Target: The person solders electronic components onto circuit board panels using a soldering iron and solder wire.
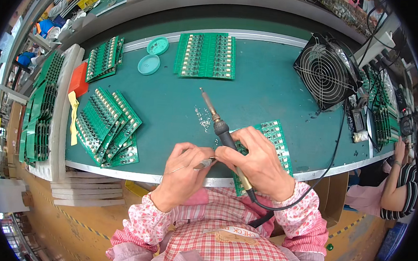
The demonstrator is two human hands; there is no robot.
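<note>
My right hand [260, 163] is closed round a soldering iron [222, 130], its metal tip angled up and away over the mat. Beneath that hand a green circuit board panel [281, 144] with rows of white parts lies at the table's front edge. Close beside it, my left hand [183, 173] pinches a slim grey metal tool [204, 164] that looks like tweezers. The fingertips of both hands nearly meet; what lies between them is too small to make out. Scattered solder bits [203, 119] lie left of the iron.
Stacked circuit boards [106, 124] lie at left, with another panel [206, 55] at the back. Two turquoise lids [149, 64] sit near it. A black fan [325, 73] stands at right, and the iron's cord [332, 159] loops past my right arm. Another person [392, 187] works at far right.
</note>
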